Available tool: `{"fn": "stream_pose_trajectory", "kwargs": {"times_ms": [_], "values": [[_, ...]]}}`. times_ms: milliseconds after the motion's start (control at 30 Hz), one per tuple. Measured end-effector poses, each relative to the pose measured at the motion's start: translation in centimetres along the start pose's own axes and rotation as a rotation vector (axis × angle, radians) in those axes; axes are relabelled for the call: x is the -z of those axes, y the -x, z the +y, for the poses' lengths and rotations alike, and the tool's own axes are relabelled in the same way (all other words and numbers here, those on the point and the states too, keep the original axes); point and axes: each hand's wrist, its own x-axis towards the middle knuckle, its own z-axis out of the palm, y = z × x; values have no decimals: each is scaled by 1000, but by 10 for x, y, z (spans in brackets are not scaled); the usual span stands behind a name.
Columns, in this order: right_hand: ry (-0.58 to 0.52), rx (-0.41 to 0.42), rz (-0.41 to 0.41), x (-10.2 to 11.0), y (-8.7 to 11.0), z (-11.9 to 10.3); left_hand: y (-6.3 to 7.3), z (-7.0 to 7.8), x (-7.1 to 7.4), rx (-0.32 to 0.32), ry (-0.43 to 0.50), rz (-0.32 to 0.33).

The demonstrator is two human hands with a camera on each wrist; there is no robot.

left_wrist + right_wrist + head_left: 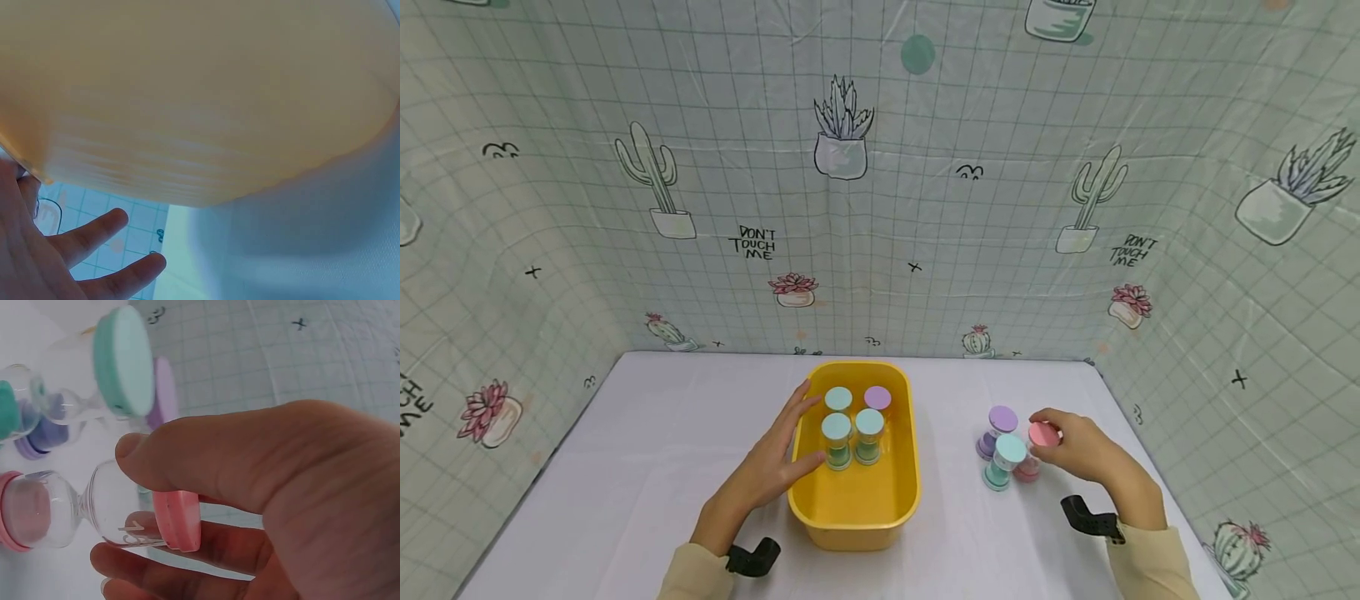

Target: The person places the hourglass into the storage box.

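On the right, my right hand (1078,446) grips a pink sand timer (1043,434) near its top cap. In the right wrist view, the thumb and fingers lie on either side of the timer's glass (115,503), with pink sand in the lower bulb. Close beside it stand a teal sand timer (1010,452) and a purple sand timer (1002,419). My left hand (765,467) rests at the left rim of a yellow bin (853,537), its thumb reaching over the edge. Two of its fingers (94,236) stretch out straight below the bin in the left wrist view.
Inside the bin, toward its far half, stand several sand timers: teal-capped ones (837,427) and one with a purple cap (877,398). A white table (955,533) lies under everything, with a patterned cloth (887,208) rising behind and at both sides.
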Motion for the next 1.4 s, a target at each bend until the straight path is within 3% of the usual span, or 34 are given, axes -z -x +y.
{"fn": "stream_pose_trajectory", "kwargs": {"times_ms": [367,767,1133,1400], "values": [[12,54,128,35,14,-18,2,1,0,-12,11,4],[54,156,168,62,14,-82,2,1,0,2,-4,7],[-73,311,43,38,-17,-150,2,2,0,-2,9,3],[-140,449,-135,10,-42,-192,0,4,1,-6,-25,1]]}}
